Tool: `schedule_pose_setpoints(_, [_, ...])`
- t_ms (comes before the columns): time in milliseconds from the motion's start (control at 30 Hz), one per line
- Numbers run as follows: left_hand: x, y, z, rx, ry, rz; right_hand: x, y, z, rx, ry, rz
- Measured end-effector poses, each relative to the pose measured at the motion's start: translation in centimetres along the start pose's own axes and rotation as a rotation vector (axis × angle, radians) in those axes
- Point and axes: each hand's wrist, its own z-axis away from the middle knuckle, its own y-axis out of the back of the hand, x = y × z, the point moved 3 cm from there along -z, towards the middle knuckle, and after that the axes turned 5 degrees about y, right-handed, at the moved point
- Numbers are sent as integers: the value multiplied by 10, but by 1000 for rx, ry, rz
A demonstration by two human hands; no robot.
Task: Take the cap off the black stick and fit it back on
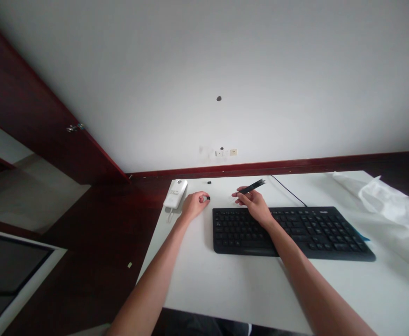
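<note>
Pen-like black tool [253, 186] sits gripped in the right hand [255, 204], just past the keyboard's far edge. White tabletop [221, 284] runs open from its near edge to the black keyboard [316, 228]. A white device [175, 193] lies along the left edge. Between device and keyboard, the left hand [192, 205] pinches a small black piece [208, 198].

From the wearer's head, we look forward and down at the keyboard [316, 231] from above its near side, far enough back to see the tabletop [221, 280] around it and the wall [295, 70] beyond.
</note>
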Motion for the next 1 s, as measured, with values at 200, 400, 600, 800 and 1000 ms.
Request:
schedule_pose_setpoints(200, [5,-4,-24,42,30,-59,-4,0,0,-1,-3,-33])
schedule_pose_setpoints(400, [2,-9,-29,125,32,-38,-5,0,-1,31,-14,-51])
schedule_pose_setpoints(600, [0,-9,-35,195,55,-29,0,2,-2,29,-17,-60])
schedule_pose_setpoints(800, [2,-11,-37,210,114,-69,3,3,-2,45,-28,-58])
schedule_pose_setpoints(1000, [5,-13,-37,231,165,-72,2,3,-2,34,-28,-45])
